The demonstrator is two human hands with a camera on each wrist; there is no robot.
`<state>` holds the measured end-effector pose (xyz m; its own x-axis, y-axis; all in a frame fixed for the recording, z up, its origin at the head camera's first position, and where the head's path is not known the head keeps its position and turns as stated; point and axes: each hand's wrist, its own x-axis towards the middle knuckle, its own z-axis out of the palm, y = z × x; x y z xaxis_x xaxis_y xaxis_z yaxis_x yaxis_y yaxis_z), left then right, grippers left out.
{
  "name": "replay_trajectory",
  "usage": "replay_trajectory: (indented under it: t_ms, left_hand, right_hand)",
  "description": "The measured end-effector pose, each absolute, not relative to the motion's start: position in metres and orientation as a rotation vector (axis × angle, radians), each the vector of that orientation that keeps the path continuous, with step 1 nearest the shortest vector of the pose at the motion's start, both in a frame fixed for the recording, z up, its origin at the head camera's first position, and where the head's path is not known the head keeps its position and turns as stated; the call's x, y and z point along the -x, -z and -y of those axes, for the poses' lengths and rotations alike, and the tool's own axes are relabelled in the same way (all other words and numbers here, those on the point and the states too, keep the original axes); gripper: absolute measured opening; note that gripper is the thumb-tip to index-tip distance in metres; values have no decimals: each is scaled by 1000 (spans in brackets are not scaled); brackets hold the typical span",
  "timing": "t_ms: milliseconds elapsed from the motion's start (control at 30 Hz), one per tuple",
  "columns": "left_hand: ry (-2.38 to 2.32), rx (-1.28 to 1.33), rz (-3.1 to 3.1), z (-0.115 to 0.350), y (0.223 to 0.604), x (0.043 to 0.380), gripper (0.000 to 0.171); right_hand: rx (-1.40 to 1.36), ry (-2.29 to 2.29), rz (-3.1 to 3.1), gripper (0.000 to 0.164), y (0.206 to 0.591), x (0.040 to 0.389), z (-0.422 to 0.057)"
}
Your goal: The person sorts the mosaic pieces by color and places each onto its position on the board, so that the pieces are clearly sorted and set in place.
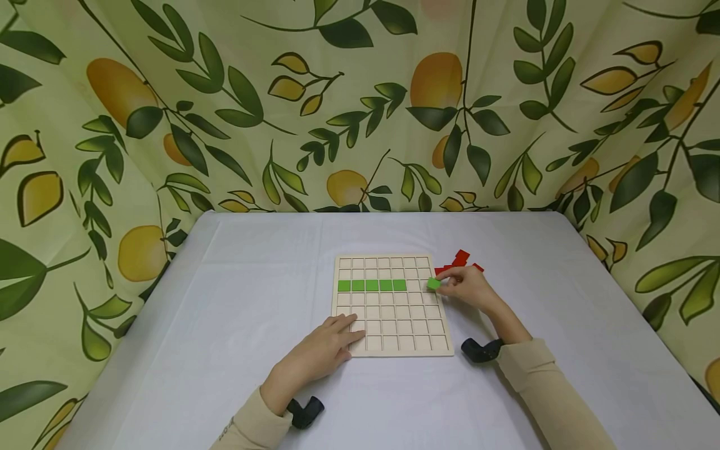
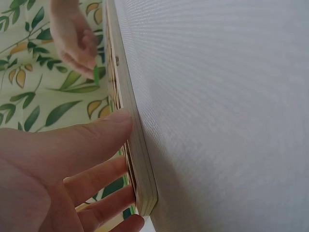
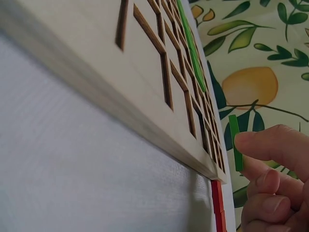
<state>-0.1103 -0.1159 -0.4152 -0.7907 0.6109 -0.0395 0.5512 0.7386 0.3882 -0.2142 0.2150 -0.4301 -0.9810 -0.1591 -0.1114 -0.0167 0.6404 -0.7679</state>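
A wooden grid board [image 1: 394, 357] lies flat on the white table, with a row of several green square tiles [image 1: 372, 285] set in its third row from the back. My left hand [image 1: 322, 347] rests on the board's front left corner, fingers extended over it; in the left wrist view the thumb [image 2: 96, 137] touches its edge. My right hand [image 1: 468, 287] pinches one green square tile [image 1: 433, 284] between thumb and fingers, held above the board's right edge. In the right wrist view that tile [image 3: 235, 142] is seen edge-on, raised off the board.
Several red tiles [image 1: 462, 257] lie loosely on the table beyond the right hand, beside the board's back right corner; the hand partly hides them. The white tablecloth [image 1: 236, 294] extends around the board. A leaf-and-fruit patterned curtain [image 1: 360, 125] hangs behind and at both sides.
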Motion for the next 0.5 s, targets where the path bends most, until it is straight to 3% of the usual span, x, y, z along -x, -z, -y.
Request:
replay_trajectory:
  t_ms: [500]
  left_hand:
    - [-546, -922, -2767, 116, 416, 111, 41]
  right_hand:
    - [308, 1252, -2680, 27, 428, 221, -207]
